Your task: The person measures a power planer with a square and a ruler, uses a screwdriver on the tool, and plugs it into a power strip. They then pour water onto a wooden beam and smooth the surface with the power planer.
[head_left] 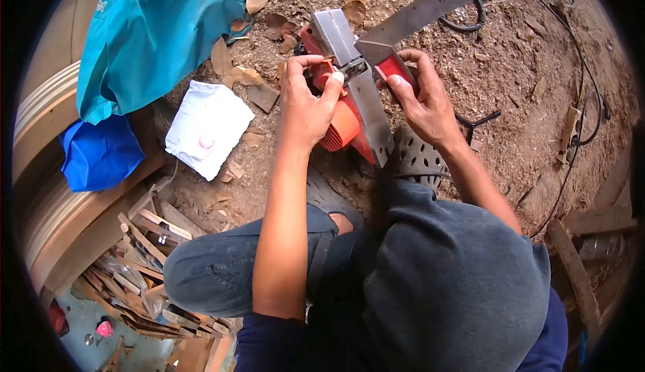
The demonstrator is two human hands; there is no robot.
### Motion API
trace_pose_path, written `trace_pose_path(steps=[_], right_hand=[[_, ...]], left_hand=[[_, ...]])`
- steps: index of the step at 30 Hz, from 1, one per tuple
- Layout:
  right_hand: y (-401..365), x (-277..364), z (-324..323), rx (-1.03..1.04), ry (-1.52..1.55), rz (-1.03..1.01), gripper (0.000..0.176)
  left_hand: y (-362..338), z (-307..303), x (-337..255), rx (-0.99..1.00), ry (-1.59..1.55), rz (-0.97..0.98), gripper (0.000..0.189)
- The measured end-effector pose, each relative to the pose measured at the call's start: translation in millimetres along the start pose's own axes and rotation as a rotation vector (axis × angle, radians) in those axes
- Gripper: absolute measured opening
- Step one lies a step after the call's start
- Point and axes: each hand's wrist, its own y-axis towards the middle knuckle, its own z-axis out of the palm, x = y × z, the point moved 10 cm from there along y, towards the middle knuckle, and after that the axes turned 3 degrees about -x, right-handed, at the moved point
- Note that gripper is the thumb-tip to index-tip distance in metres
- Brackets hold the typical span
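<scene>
An orange-red electric hand planer (345, 127) is turned with its metal sole plates facing up. My left hand (306, 100) is closed round its side, thumb and fingers at the cutter slot between the two plates. In my right hand (424, 100) is a try square (440, 6), its red-faced stock pinched between thumb and fingers. The square's long steel blade points away to the upper right. The corner of its stock overlaps the planer's sole close to the cutter slot.
Sawdust-covered ground (510, 90) with dry leaves surrounds my feet. A teal cloth (158, 43), a white packet (208, 129) and a blue bag (101, 152) lie left. Wood offcuts (144, 264) are piled lower left. A black cable (583, 103) runs along the right.
</scene>
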Motion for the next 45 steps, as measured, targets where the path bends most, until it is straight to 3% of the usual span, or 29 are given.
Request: trace_pose_path(steps=[2, 5, 8, 18, 26, 29, 36, 39, 45], right_hand=[[-5.4, 2.8, -0.7, -0.018, -0.057, -0.042, 0.034], [-10.5, 5.6, -1.4, -0.048, -0.187, -0.148, 0.032], [-13.2, 6.1, -0.5, -0.064, -0.205, -0.199, 0.032], [-16.4, 7.9, 7.3, -0.079, -0.197, -0.207, 0.032], [-18.2, 2.3, 11.6, -0.099, -0.164, -0.162, 0.031], [-18.3, 5.8, 11.9, -0.091, -0.203, -0.203, 0.031], [-17.2, 3.3, 13.7, -0.055, -0.195, -0.124, 0.030], [-19.1, 12.6, 13.1, -0.097, -0.192, -0.222, 0.030], [-23.7, 3.0, 17.0, -0.120, -0.175, -0.124, 0.032]], left_hand=[[-1.3, 3.0, 2.2, 0.019, -0.159, -0.084, 0.035], [0.3, -1.7, -7.4, -0.014, -0.016, 0.013, 0.036], [0.0, -4.0, -1.9, -0.027, -0.023, -0.045, 0.040], [-1.8, 0.9, 7.6, 0.005, -0.156, -0.140, 0.041], [-0.1, -1.2, -2.2, -0.013, -0.012, 0.018, 0.036], [-0.9, 1.6, 0.1, 0.004, -0.126, -0.057, 0.036], [-0.5, -1.9, -2.7, -0.021, -0.062, -0.049, 0.040], [-0.2, -2.7, -4.3, -0.025, -0.057, -0.029, 0.040], [-0.1, -4.7, -8.4, -0.040, -0.003, 0.008, 0.041]])
